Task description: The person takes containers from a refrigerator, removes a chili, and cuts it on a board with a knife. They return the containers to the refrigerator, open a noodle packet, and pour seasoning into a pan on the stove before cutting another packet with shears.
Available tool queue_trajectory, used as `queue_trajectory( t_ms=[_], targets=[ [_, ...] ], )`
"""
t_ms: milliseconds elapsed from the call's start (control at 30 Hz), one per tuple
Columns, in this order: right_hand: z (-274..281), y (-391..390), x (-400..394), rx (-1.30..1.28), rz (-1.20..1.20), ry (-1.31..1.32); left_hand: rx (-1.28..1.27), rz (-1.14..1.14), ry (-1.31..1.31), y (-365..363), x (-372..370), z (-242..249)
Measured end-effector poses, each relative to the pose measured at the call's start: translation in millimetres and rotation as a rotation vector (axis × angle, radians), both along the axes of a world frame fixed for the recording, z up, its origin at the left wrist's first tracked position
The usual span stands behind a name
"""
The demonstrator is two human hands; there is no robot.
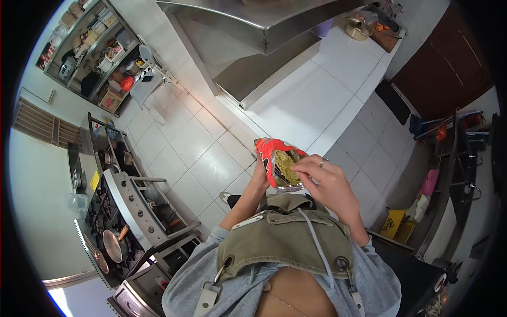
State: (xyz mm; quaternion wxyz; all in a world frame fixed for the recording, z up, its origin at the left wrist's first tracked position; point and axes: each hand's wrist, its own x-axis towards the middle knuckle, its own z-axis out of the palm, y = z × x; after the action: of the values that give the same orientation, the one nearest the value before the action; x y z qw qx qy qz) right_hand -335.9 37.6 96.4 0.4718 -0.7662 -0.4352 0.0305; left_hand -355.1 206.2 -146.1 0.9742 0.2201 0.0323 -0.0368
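Observation:
A red packet [268, 153], open at the top, shows a block of yellowish dry noodles [285, 168] inside. My left hand [260, 173] is wrapped round the packet's left side, its fingers mostly hidden behind it. At the packet's opening, my right hand [328, 186] has its fingers bent, with thumb and fingertips close to the noodles. Whether those fingertips pinch anything is too small to make out. Both hands are in front of an olive apron [285, 238].
To the left stands a stove [132, 203] with a pan [115, 245] on it. A metal hood [227, 31] hangs ahead, over a white tiled counter [301, 100]. Further right are a pot [358, 28], a cutting board [384, 39] and a yellow bucket [404, 226].

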Motion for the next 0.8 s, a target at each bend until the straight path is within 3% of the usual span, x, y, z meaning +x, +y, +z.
queue_trajectory(
  t_ms=[67, 233, 433, 500, 667, 800],
  targets=[
    [-5, 2, -3, -0.024, 0.029, 0.028, 0.030, 0.050, 0.050, 0, -7, 3],
    [-31, 7, -8, -0.410, 0.052, -0.070, 0.095, 0.205, 0.056, -10, -25, 13],
    [-51, 15, -9, -0.610, -0.010, -0.212, 0.137, 0.368, 0.080, -16, -35, 24],
    [-60, 18, -9, -0.605, -0.017, -0.238, 0.261, 0.437, 0.095, -13, -39, 15],
    [-78, 22, -9, -0.501, -0.010, -0.378, 0.264, 0.547, 0.114, -7, -54, 21],
    [-101, 13, 5, -0.630, 0.046, -0.361, 0.322, 0.537, 0.218, -6, -64, 39]
  ],
)
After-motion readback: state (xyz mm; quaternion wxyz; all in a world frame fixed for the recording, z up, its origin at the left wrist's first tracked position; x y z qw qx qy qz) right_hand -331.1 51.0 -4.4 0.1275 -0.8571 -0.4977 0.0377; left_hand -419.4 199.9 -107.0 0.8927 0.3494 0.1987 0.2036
